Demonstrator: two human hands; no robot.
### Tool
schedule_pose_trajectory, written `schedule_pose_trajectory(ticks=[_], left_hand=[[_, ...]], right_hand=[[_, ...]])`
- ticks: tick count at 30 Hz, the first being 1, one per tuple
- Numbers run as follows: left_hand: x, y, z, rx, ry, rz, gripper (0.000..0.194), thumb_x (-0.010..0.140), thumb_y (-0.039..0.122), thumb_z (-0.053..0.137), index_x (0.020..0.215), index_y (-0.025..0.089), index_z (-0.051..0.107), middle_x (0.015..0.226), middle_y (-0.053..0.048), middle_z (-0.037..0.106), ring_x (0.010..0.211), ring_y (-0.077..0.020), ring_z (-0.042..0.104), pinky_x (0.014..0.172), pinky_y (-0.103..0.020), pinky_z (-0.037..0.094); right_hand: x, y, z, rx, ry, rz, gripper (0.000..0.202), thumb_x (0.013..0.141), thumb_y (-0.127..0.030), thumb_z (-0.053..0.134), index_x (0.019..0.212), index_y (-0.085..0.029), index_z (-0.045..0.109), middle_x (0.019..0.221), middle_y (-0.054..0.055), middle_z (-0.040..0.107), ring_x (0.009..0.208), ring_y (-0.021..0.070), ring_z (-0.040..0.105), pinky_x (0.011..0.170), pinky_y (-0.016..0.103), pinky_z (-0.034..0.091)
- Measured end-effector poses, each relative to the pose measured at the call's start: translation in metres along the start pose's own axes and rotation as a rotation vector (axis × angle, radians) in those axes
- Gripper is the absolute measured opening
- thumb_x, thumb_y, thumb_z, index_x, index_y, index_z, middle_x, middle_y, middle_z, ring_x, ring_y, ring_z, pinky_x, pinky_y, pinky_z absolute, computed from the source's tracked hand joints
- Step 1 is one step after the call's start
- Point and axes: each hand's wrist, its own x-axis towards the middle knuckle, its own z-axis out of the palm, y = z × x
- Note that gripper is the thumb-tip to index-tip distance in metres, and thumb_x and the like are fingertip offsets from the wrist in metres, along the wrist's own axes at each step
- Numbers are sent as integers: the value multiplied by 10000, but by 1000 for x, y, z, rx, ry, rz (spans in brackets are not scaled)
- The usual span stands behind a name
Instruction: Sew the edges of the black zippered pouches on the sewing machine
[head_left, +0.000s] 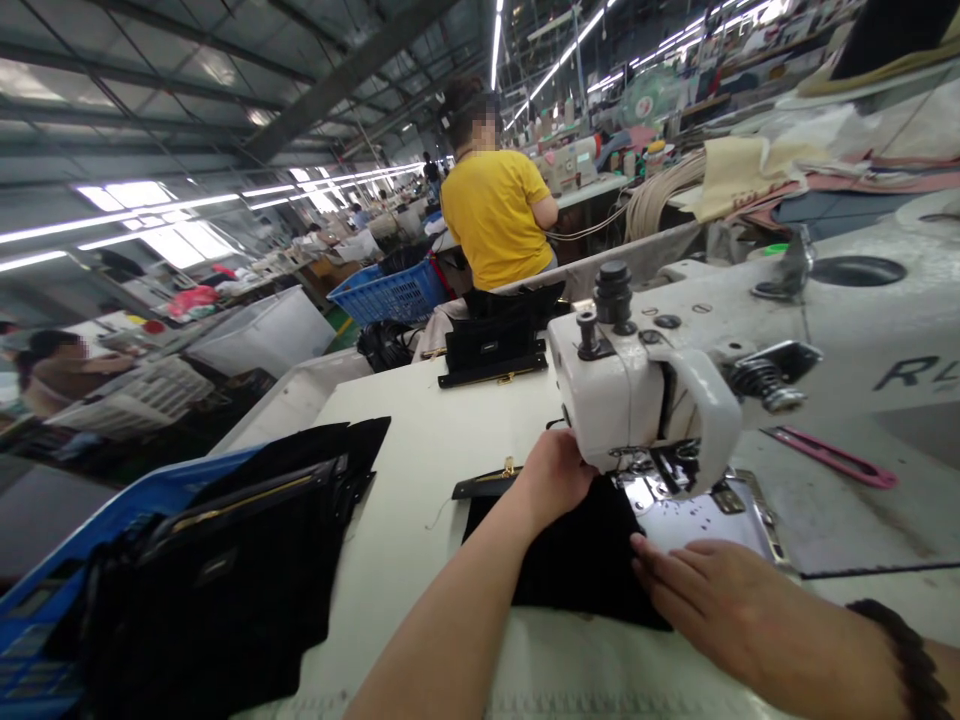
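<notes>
A black fabric piece point(577, 560) with a gold zipper along its far strip lies on the pale sewing table point(405, 450), its right edge beside the needle area of a white sewing machine point(622, 370). My left hand point(556, 472) rests on the far part of the fabric, close to the machine head; its fingertips are hidden, so its grip cannot be made out. My right hand point(720, 600) lies flat with fingers stretched out, the fingertips touching the fabric's right edge. A dark bracelet circles the right wrist.
A stack of black zippered pieces point(247, 570) lies over a blue basket point(30, 590) at left. More black pieces point(491, 345) sit at the table's far edge. Pink thread snips point(840, 458) lie right. A person in yellow point(495, 215) sits ahead.
</notes>
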Motion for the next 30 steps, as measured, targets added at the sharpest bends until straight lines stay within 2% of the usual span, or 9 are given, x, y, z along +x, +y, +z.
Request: schedule_pose_trajectory(ticks=[8,12,16,20,24,26,30], left_hand=[[2,-9,4,55,25,80,263,777,76,539,951,174,709,1007,-45,705,1038,-255,598,880,-294,464],[4,-12,3,76,27,98,264,784,78,527,958,161,708,1026,-64,698,1042,-261,597,895,-304,458],[1,-10,3,79,31,97,263,787,83,531,954,175,711,1025,-52,700,1050,-264,595,919,-315,449],[-4,-6,4,73,28,90,302,773,66,560,1007,196,700,1053,-19,693,1061,-242,593,940,-289,442],[-5,-5,4,82,14,93,329,767,47,558,1027,195,695,1075,-17,685,1046,-225,604,933,-264,448],[-4,-5,4,86,8,98,338,771,39,541,1036,184,692,1077,-23,685,1025,-214,614,907,-244,463],[-3,-6,5,101,2,101,332,778,40,528,1033,176,692,1070,-33,687,1018,-215,618,904,-242,464]], right_hand=[[-3,1,5,7,15,20,426,678,20,330,955,-95,632,992,155,669,764,204,634,591,300,517],[-1,4,5,-3,12,33,414,699,25,323,948,-86,635,988,164,669,738,206,639,563,303,517],[-2,3,3,-7,-19,10,418,706,22,317,958,-85,633,989,160,670,739,201,638,553,298,519],[-2,1,-1,12,-8,-20,436,690,14,316,980,-83,626,983,156,670,822,204,630,583,298,527],[-4,0,0,9,-5,-23,424,688,3,331,982,-85,624,974,156,671,820,205,629,599,302,519],[-6,-1,4,24,1,12,425,693,5,333,992,-91,620,988,154,668,832,206,627,623,308,512],[-9,-5,11,55,91,93,424,685,2,326,972,-104,618,999,148,664,838,212,625,637,330,502]])
